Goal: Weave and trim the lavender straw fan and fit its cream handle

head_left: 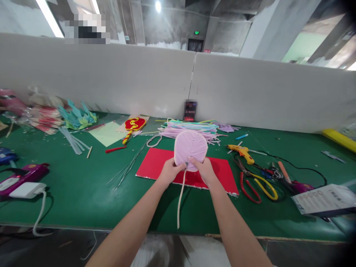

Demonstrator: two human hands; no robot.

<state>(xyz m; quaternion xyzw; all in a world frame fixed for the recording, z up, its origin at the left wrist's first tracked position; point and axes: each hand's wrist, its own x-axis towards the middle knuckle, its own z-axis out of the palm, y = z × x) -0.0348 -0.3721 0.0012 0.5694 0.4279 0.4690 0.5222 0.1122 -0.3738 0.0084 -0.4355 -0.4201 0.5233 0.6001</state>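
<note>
Both hands grip a round, pale purple fan-shaped piece [190, 146] made of slanting strips that meet along a middle line, with a cream edge. My left hand [170, 171] pinches its lower left side, and my right hand [205, 168] pinches the lower right, thumbs close together on the front. From the bottom of the piece a cream strip [181, 200] hangs down toward the table's front edge. A red board [222, 174] lies flat beneath the hands. The fingers behind the piece are hidden.
Fuzzy pink and teal stems [191, 129] lie behind the piece. Right are a yellow glue gun [241, 152], red-and-yellow-handled pliers [257, 185] and a printed box [324, 200]. Left are thin wires [129, 167], a red-and-yellow fan [134, 126] and a white charger [27, 190]. A grey partition [111, 78] stands behind.
</note>
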